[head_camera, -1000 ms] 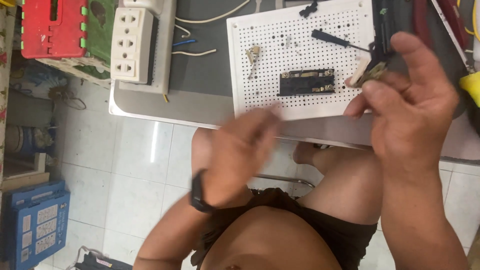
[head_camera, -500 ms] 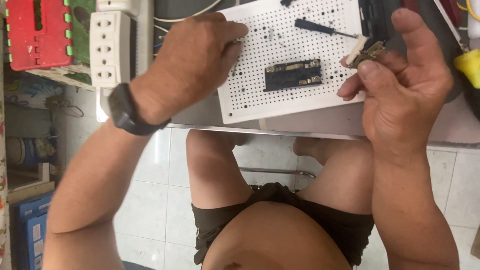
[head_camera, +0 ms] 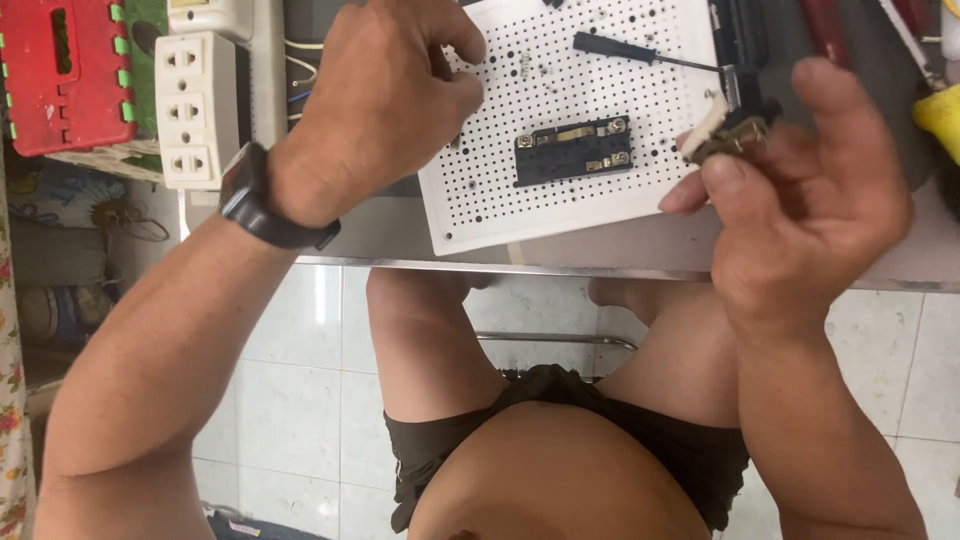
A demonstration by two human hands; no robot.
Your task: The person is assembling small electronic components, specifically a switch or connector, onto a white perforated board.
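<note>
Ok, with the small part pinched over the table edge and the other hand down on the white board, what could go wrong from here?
1. The right hand pinches the small part by the fingertips only, near the table edge; if that grip slips, it could drop to the tiled floor.
2. The left hand rests on the perforated white board, where tiny loose screws lie; a nudge might scatter them.

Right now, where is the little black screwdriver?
In the head view, the black screwdriver lies near the top right of the white perforated board, above the black terminal block.
</note>
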